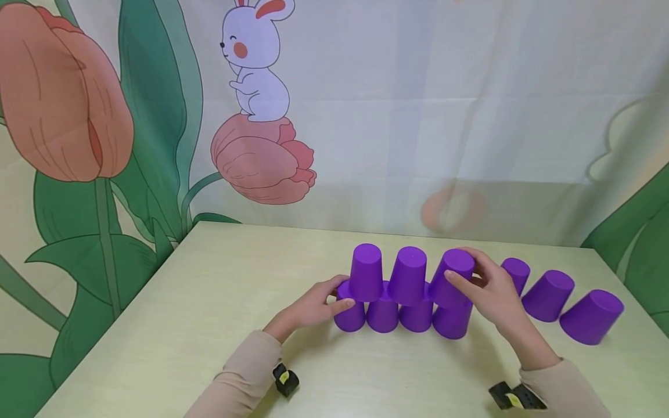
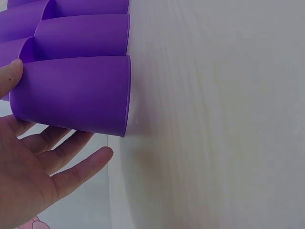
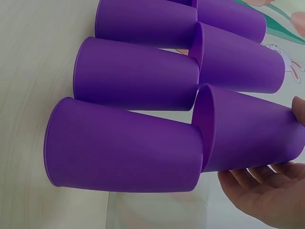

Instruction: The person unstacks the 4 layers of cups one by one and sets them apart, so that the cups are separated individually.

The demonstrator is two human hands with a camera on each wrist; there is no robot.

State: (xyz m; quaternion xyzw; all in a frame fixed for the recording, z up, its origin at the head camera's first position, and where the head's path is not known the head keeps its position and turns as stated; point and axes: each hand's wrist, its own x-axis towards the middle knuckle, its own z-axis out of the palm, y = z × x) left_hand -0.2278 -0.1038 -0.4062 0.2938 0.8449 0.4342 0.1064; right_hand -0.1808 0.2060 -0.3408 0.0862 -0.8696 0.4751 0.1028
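Upside-down purple cups stand in two tiers: several in the bottom row and three on top, straddling those below. My right hand [image 1: 491, 287] holds the right top cup [image 1: 452, 278] near its base, thumb in front and fingers behind; in the right wrist view this cup [image 3: 252, 129] rests over the end bottom cup [image 3: 124, 148]. At the other end my left hand [image 1: 316, 302] has its thumb and fingers around the leftmost bottom cup [image 1: 349, 316]. The left wrist view shows that cup [image 2: 71, 95] with the little finger stretched away from it.
To the right of the stack stand three more upside-down purple cups, a far one [image 1: 516, 273], a middle one [image 1: 549, 296] and a near one [image 1: 592, 316]. Behind the pale table [image 1: 209, 278] hangs a printed curtain [image 1: 366, 116] with a rabbit and tulips.
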